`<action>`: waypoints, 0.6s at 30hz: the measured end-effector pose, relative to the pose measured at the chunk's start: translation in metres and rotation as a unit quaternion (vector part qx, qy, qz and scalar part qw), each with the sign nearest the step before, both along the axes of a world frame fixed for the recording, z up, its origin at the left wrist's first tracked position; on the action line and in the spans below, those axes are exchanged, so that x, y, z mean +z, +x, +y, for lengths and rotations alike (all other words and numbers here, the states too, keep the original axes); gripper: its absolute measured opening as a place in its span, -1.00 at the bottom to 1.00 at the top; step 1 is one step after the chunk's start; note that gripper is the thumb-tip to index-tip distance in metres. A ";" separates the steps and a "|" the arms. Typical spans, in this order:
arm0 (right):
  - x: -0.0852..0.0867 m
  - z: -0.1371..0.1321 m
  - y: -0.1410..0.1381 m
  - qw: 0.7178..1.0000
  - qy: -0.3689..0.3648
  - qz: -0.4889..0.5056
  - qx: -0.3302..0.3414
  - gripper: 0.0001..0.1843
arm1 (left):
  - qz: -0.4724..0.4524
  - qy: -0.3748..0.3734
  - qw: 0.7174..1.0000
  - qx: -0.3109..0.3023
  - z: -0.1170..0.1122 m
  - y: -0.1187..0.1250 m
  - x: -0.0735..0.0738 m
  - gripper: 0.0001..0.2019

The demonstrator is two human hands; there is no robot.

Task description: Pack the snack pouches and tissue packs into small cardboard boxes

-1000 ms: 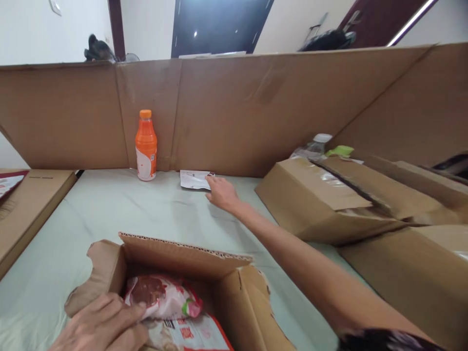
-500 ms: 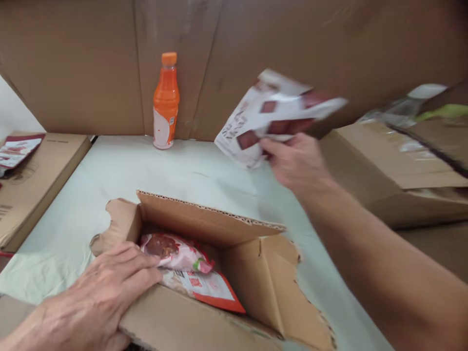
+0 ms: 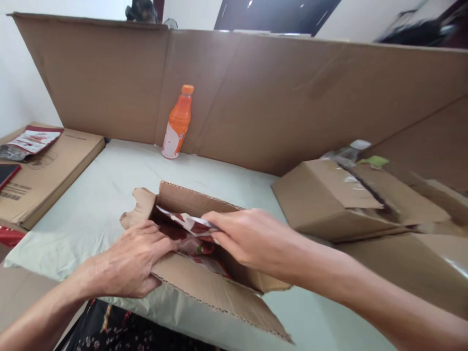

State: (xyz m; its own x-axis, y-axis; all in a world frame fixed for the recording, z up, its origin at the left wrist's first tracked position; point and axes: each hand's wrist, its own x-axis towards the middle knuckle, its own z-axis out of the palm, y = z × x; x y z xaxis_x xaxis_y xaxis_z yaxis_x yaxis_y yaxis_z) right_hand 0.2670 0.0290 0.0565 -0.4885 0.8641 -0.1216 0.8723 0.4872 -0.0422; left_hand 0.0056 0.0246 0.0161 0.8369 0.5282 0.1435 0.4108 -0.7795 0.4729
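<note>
Currently, my right grip (image 3: 241, 237) pinches printed packet (image 3: 192, 223) within open box (image 3: 193, 196), not yet released; my left grip (image 3: 135, 258) clasps near flap (image 3: 219, 287); pink bag (image 3: 193, 246) already lies inside; orange bottle (image 3: 178, 122) stands outside.

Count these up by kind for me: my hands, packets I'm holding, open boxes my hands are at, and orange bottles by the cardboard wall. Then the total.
Hands: 2, left hand and right hand
Held packets: 1, the white and dark red packet
Open boxes at the hands: 1, the cardboard box
Orange bottles: 1, the orange bottle
Total: 5
</note>
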 end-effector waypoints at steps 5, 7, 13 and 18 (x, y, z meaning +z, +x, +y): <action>-0.019 0.025 -0.029 0.982 -0.065 -0.179 0.015 -0.71 | 0.007 0.013 1.000 0.001 0.000 -0.001 -0.004 -0.54; -0.015 0.029 -0.041 0.978 -0.094 -0.186 0.013 -0.73 | 0.012 0.017 1.000 0.003 0.001 0.000 -0.005 -0.57; -0.012 0.037 -0.064 0.967 -0.162 -0.193 0.024 -0.76 | 0.043 0.025 0.999 0.004 0.004 0.002 -0.003 -0.59; -0.003 0.022 -0.037 0.986 -0.099 -0.131 -0.003 -0.83 | 0.040 0.062 0.997 0.002 -0.005 -0.002 0.007 -0.44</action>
